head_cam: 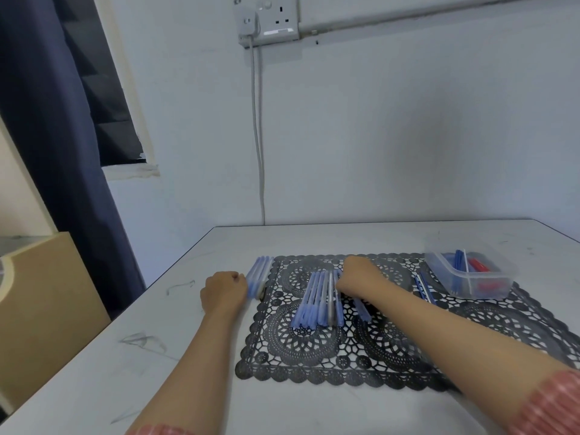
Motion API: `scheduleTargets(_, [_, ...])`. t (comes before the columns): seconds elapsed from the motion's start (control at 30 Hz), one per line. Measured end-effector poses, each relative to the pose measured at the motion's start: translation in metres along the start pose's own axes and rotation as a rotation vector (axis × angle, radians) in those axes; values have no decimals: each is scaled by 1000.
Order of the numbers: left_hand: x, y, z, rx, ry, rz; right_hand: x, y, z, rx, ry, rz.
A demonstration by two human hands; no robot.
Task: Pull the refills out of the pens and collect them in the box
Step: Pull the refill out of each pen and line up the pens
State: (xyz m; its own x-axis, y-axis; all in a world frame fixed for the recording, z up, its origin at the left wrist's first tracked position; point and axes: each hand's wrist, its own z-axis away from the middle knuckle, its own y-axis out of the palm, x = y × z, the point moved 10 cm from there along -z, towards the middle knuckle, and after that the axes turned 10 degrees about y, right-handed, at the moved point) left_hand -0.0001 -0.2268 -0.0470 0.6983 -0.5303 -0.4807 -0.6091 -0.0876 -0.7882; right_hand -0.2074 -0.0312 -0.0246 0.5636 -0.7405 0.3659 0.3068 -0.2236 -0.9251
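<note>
Several blue pens (317, 301) lie side by side in the middle of a black lace mat (314, 356). My right hand (359, 273) rests on the far ends of this pile, fingers curled down among the pens; what it grips is hidden. A second row of pale blue pens (260, 274) lies at the mat's left edge. My left hand (224, 290) sits as a fist right beside that row, touching it. A clear plastic box (470, 274) at the mat's right holds blue and red refills. A few thin refills (423, 287) lie just left of the box.
The white table (157, 356) ends in an edge along the left. A wooden cabinet (47, 309) and a dark blue curtain (62, 136) stand beyond that edge. A wall with a socket and cable rises behind the table.
</note>
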Motion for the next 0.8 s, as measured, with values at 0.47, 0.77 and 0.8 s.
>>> scheduleTargets(0.47, [-92,-27,23,-54,368,367,-8,-54,22,-54,-72,-703])
scheduleTargets(0.77, [-197,-22,104,209,949,423,-37,-51,76,31,-117,-1334])
scheduleTargets(0.8, [-200,-24,107,189,979,393,-40,-48,79,42,-119,-1365])
